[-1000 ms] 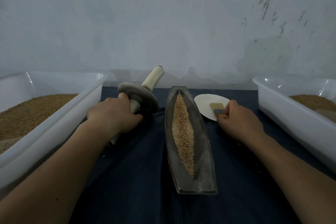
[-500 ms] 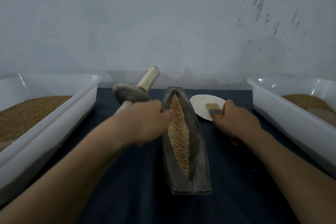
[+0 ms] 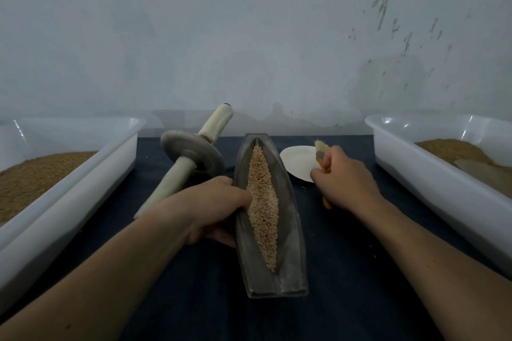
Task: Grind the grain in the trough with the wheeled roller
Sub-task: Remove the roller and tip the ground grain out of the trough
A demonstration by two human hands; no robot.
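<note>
The grain (image 3: 261, 210) lies in a long, narrow heap down the middle of the trough (image 3: 288, 230), which sits lengthwise on the cloth (image 3: 194, 299) in front of us, and it looks whole and unground. The roller (image 3: 194, 155) lies just left of the trough, apart from the grain, its near handle resting on the cloth and its far handle pointing up toward the wall (image 3: 249, 36). A second ago our left hand (image 3: 213, 207) gripped that near handle; it has since let go and crossed to the trough, where the fingers curl over the left rim with the thumb against the outer wall, so it holds the trough and nothing else. Our right hand (image 3: 345, 178) is closed round the brush (image 3: 319, 150), which lay flat over the dish (image 3: 297, 160) and now stands lifted, bristles up. We judge that grinding has not started: the trough is being steadied, perhaps for tidying the grain with the brush, and the roller will have to be picked up again before any pass is made. Counting: one trough, one roller with one wheel and two handles, one brush, one dish, and two tubs, the left tub (image 3: 91, 171) and the right tub (image 3: 421, 174), each holding brown grain or meal.
</note>
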